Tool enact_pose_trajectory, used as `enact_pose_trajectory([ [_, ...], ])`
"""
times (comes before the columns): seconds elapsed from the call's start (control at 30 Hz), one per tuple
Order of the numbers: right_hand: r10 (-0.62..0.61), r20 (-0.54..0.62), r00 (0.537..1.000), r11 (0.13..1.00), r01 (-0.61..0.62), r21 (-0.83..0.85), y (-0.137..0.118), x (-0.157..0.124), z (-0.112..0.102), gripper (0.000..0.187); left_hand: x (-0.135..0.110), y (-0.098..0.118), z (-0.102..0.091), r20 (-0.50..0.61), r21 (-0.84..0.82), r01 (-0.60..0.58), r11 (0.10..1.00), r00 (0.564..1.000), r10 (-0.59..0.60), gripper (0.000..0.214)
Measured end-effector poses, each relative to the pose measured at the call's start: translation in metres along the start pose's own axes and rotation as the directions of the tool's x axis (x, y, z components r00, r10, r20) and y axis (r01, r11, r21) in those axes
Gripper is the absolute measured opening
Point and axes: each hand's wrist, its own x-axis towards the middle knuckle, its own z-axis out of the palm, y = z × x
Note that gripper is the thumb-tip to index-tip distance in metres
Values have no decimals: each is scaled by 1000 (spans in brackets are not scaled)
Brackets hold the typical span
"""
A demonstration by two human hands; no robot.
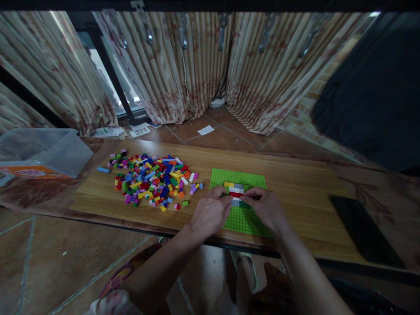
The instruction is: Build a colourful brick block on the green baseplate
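Note:
A green studded baseplate [244, 222] lies on the wooden board. On it sits a small build of toy bricks [235, 191], with yellow, grey, white and red rows. My left hand [211, 211] has its fingers closed against the left side of the build. From the right, my right hand [264, 206] pinches at the end of the red and white rows. The fingertips cover both ends of these rows, so the exact brick under each is partly hidden. To the left spreads a heap of loose bricks [152, 177] in many colours.
A clear plastic bin [70, 148] with an orange label stands at the far left. A dark flat panel [364, 229] lies on the right of the wooden board [305, 188]. Striped curtains [197, 65] hang behind, with a paper sheet [206, 130] on the tiled floor.

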Motion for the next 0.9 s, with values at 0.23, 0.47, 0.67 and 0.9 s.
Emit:
enact_pose_trajectory([
  [0.23, -35, 28, 999, 999, 36, -23, -1, 5, 2, 16, 0, 12, -2, 62, 114, 54, 992, 996, -61, 16],
  [0.47, -95, 37, 995, 991, 98, -86, 12, 5, 4, 22, -6, 16, 7, -11, 112, 86, 990, 996, -85, 22],
  [0.67, -212, -120, 970, 960, 184, -213, 5, 2, 5, 34, -9, 17, 9, -29, 62, 98, 993, 995, -96, 20],
  [0.9, -464, -7, 886, 816, 424, -394, -1, 3, 43, 39, -9, 6, 0, -51, -117, 108, 987, 992, -114, 17],
])
